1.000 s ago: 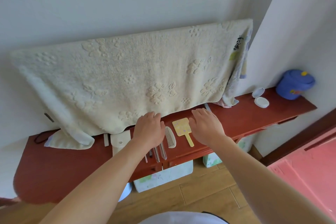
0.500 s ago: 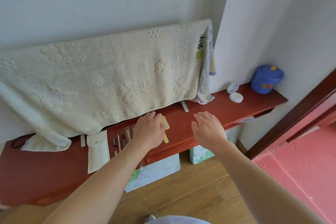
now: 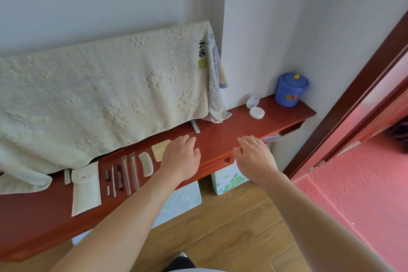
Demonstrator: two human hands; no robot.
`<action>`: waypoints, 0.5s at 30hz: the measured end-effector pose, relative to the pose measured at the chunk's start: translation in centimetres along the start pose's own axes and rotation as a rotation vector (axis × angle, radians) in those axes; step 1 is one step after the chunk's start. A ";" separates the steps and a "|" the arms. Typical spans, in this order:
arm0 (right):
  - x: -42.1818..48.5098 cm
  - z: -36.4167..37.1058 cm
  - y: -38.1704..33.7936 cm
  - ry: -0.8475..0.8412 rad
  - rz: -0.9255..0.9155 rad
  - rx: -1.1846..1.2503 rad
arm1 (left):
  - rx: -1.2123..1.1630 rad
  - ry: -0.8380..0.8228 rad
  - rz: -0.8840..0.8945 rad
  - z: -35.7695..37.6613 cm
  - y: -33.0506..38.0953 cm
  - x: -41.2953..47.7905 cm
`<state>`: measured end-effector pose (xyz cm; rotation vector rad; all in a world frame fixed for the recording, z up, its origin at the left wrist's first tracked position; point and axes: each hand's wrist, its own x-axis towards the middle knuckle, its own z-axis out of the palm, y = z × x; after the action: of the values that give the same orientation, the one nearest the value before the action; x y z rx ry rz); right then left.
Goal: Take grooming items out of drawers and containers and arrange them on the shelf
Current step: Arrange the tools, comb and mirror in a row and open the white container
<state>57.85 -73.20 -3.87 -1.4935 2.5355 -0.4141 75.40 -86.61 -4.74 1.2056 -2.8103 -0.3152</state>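
Hands both empty: left hand (image 3: 181,157) loose-fingered over yellow mirror (image 3: 159,150), right hand (image 3: 254,157) relaxed at shelf (image 3: 223,137) front edge. Lined toward 9 o'clock: comb (image 3: 145,164), slim tools (image 3: 126,174). Likely next: blue tub (image 3: 291,89) at 1 o'clock; steady base, lift lid straight.

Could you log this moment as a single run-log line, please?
left hand: open, over mirror | right hand: open, at shelf front edge | laid out: comb, pouch

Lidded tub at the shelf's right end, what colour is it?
The tub is blue, yellow knob; head view.
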 end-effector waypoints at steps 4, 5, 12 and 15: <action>0.7 -0.7 1.1 0.013 0.027 -0.016 | -0.013 -0.005 0.035 0.4 0.9 1.6; 1.1 -0.8 1.3 0.017 0.035 -0.018 | -0.016 -0.004 0.048 0.6 1.1 2.2; 4.1 -0.8 2.7 0.038 0.108 -0.049 | -0.034 -0.005 0.133 1.3 1.8 7.3; 5.8 -0.8 3.2 0.056 0.131 -0.045 | -0.040 0.017 0.173 1.6 1.9 9.6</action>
<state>52.16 -76.69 -4.19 -1.3386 2.6837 -0.3869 67.23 -91.99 -6.10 0.9440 -2.8535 -0.3451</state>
